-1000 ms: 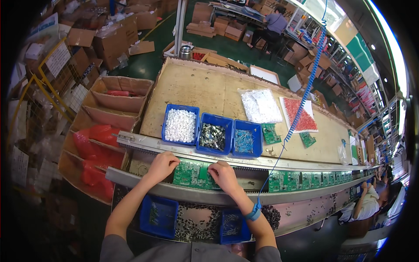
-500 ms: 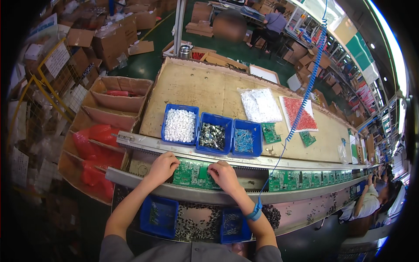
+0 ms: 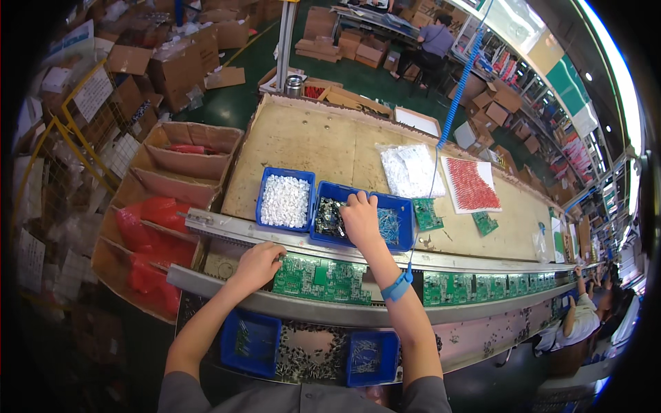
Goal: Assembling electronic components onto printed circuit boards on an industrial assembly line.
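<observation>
The left hand curls, fingertips at the left end of the rectangular green circuit board lying between grey metal rails; whether it pinches, I cannot tell. The board looks light, stiff and fragile, best held by its edges. The right hand bends over blue plastic parts bins, its grip hidden.

Circuit board on the conveyor, three bins (side by side) behind
</observation>
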`<act>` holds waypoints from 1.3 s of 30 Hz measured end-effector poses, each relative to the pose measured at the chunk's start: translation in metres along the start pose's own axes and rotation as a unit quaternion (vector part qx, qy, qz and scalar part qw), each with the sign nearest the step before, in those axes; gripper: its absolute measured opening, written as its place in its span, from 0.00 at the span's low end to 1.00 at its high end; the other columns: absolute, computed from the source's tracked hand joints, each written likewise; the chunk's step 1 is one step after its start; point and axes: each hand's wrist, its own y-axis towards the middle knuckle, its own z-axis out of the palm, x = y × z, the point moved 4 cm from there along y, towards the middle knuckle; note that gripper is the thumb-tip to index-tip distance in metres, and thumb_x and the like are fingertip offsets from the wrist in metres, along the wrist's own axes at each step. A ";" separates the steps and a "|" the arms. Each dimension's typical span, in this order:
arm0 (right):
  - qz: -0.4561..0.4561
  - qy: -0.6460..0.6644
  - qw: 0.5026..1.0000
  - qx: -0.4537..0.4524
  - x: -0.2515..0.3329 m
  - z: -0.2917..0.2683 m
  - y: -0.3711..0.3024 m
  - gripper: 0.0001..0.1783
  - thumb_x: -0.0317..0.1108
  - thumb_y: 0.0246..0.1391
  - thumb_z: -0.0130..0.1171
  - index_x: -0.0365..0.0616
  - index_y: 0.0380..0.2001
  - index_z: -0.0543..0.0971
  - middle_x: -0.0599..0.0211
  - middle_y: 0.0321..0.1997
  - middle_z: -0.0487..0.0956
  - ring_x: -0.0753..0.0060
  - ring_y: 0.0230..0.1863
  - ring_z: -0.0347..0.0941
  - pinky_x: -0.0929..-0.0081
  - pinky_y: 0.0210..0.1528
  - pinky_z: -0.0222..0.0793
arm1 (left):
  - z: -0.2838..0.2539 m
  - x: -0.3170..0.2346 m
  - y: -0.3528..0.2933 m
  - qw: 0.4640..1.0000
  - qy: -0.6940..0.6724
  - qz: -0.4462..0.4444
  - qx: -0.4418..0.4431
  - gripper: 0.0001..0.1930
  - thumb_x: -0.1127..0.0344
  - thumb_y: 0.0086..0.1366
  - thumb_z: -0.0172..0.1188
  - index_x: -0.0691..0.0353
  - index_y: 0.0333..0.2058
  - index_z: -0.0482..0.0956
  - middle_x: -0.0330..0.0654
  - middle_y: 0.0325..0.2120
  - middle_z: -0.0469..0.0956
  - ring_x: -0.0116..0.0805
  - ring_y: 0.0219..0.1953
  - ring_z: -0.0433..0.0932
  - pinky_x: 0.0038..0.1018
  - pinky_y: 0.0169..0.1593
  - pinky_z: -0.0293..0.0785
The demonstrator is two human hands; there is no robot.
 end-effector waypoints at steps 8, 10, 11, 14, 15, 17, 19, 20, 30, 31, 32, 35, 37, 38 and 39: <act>-0.021 -0.021 0.999 0.025 0.001 0.011 -0.001 0.02 0.30 0.37 0.59 0.49 0.19 0.79 0.70 0.27 0.75 0.66 0.39 0.67 0.62 0.41 0.56 | -0.015 -0.015 0.006 0.997 -0.066 -0.008 -0.029 0.11 0.72 0.54 0.60 0.64 0.38 0.77 0.46 0.30 0.76 0.46 0.34 0.76 0.37 0.38 0.72; -0.019 -0.006 1.000 0.001 -0.004 0.006 -0.004 0.02 0.30 0.38 0.59 0.49 0.20 0.78 0.72 0.26 0.75 0.67 0.38 0.67 0.62 0.41 0.56 | -0.016 -0.024 0.016 0.997 -0.078 0.000 -0.030 0.11 0.72 0.55 0.59 0.64 0.38 0.77 0.46 0.30 0.76 0.46 0.32 0.77 0.36 0.36 0.72; 0.023 0.087 0.995 -0.035 -0.006 -0.002 -0.004 0.02 0.29 0.38 0.60 0.49 0.20 0.77 0.73 0.25 0.75 0.68 0.37 0.68 0.63 0.41 0.56 | -0.017 -0.029 0.021 0.995 -0.082 0.024 -0.049 0.10 0.72 0.55 0.59 0.65 0.37 0.77 0.47 0.29 0.77 0.47 0.32 0.77 0.37 0.36 0.72; 0.123 0.296 0.942 -0.094 -0.024 -0.025 -0.019 0.05 0.27 0.41 0.62 0.48 0.25 0.78 0.74 0.24 0.78 0.68 0.33 0.71 0.65 0.40 0.57 | -0.009 -0.046 0.047 0.990 -0.096 0.078 -0.069 0.08 0.72 0.55 0.58 0.66 0.35 0.77 0.50 0.29 0.78 0.48 0.32 0.77 0.37 0.36 0.73; 0.156 0.356 0.917 -0.088 -0.028 -0.027 -0.028 0.05 0.28 0.42 0.62 0.48 0.27 0.78 0.72 0.25 0.78 0.66 0.34 0.71 0.65 0.40 0.57 | -0.006 -0.051 0.057 0.987 -0.103 0.101 -0.072 0.07 0.72 0.56 0.58 0.67 0.34 0.77 0.51 0.28 0.78 0.49 0.31 0.78 0.37 0.36 0.73; 0.194 0.403 0.891 -0.076 -0.032 -0.043 -0.049 0.10 0.25 0.45 0.60 0.42 0.35 0.79 0.64 0.27 0.79 0.64 0.32 0.73 0.67 0.38 0.65 | 0.000 -0.066 0.078 0.984 -0.139 0.098 -0.060 0.06 0.72 0.56 0.57 0.68 0.32 0.78 0.52 0.28 0.78 0.50 0.31 0.78 0.37 0.36 0.74; 0.207 0.429 0.878 -0.054 -0.028 -0.049 -0.073 0.13 0.23 0.46 0.57 0.39 0.39 0.79 0.57 0.28 0.78 0.59 0.31 0.74 0.67 0.37 0.69 | 0.006 -0.072 0.098 0.981 -0.152 0.102 -0.060 0.06 0.72 0.56 0.57 0.68 0.32 0.79 0.53 0.27 0.79 0.49 0.30 0.79 0.35 0.35 0.74; 0.183 0.422 0.886 -0.049 -0.027 -0.053 -0.086 0.12 0.22 0.46 0.57 0.38 0.37 0.80 0.57 0.27 0.78 0.59 0.31 0.74 0.66 0.36 0.68 | 0.013 -0.075 0.110 0.982 -0.135 0.117 -0.069 0.06 0.72 0.57 0.57 0.68 0.32 0.79 0.52 0.27 0.80 0.46 0.29 0.80 0.32 0.33 0.75; 0.205 0.470 0.858 0.030 -0.005 -0.052 -0.146 0.07 0.21 0.47 0.56 0.37 0.31 0.80 0.53 0.30 0.80 0.56 0.33 0.77 0.68 0.35 0.72 | 0.068 -0.084 0.148 0.987 0.072 0.139 -0.039 0.05 0.74 0.52 0.55 0.64 0.26 0.80 0.50 0.30 0.77 0.48 0.36 0.79 0.39 0.39 0.76; 0.196 0.470 0.861 0.015 -0.004 -0.051 -0.146 0.07 0.21 0.47 0.56 0.37 0.31 0.79 0.54 0.30 0.80 0.56 0.32 0.77 0.68 0.35 0.72 | 0.069 -0.084 0.148 0.982 0.102 0.155 -0.045 0.05 0.75 0.52 0.55 0.63 0.26 0.80 0.49 0.30 0.77 0.47 0.35 0.79 0.38 0.38 0.76; 0.186 0.469 0.864 0.001 -0.003 -0.050 -0.144 0.07 0.21 0.47 0.57 0.37 0.31 0.79 0.54 0.29 0.80 0.56 0.31 0.77 0.69 0.35 0.72 | 0.070 -0.084 0.150 0.982 0.101 0.155 -0.044 0.05 0.75 0.52 0.55 0.63 0.26 0.80 0.49 0.30 0.77 0.47 0.35 0.79 0.38 0.38 0.76; 0.184 0.482 0.857 0.010 0.004 -0.040 -0.139 0.06 0.22 0.47 0.58 0.38 0.32 0.79 0.55 0.28 0.80 0.56 0.29 0.78 0.69 0.35 0.72 | 0.073 -0.084 0.152 0.976 0.150 0.149 -0.052 0.05 0.75 0.51 0.55 0.63 0.25 0.80 0.49 0.30 0.77 0.46 0.35 0.79 0.37 0.38 0.77; 0.175 0.479 0.860 0.003 0.010 -0.036 -0.134 0.05 0.23 0.47 0.59 0.38 0.31 0.79 0.55 0.27 0.79 0.56 0.28 0.77 0.68 0.33 0.72 | 0.075 -0.085 0.152 0.971 0.176 0.148 -0.058 0.05 0.75 0.51 0.55 0.64 0.25 0.80 0.49 0.30 0.77 0.45 0.35 0.79 0.37 0.38 0.77; 0.168 0.476 0.863 0.019 0.013 -0.032 -0.132 0.05 0.23 0.47 0.59 0.38 0.31 0.79 0.57 0.27 0.80 0.58 0.28 0.78 0.70 0.34 0.72 | 0.075 -0.084 0.153 0.972 0.176 0.148 -0.057 0.05 0.75 0.51 0.55 0.64 0.25 0.80 0.49 0.30 0.77 0.45 0.35 0.79 0.37 0.38 0.77; 0.160 0.472 0.866 0.034 0.017 -0.029 -0.129 0.04 0.23 0.48 0.59 0.37 0.30 0.79 0.58 0.28 0.81 0.59 0.29 0.78 0.72 0.34 0.72 | 0.076 -0.082 0.154 0.978 0.159 0.130 -0.044 0.04 0.74 0.51 0.56 0.64 0.26 0.79 0.48 0.30 0.76 0.47 0.36 0.78 0.38 0.39 0.76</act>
